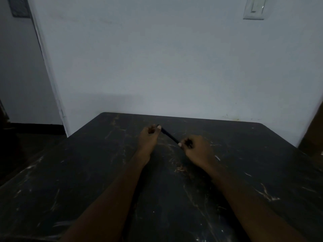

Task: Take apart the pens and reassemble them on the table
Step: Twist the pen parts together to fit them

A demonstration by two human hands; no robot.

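Note:
A dark pen (169, 135) is held just above the far middle of the black table (87, 172), slanting from upper left down to lower right. My left hand (148, 137) pinches its upper left end between thumb and fingertips. My right hand (195, 147) grips its lower right end, and the fingers hide that end. The dim light hides whether the pen is whole or in parts. A small pale piece (217, 158) lies on the table just right of my right hand.
The table is scratched and worn and stands against a white wall (174, 67). A brown object (312, 133) stands at the right edge. A doorway opens at the left, and a light switch (255, 7) is high on the wall.

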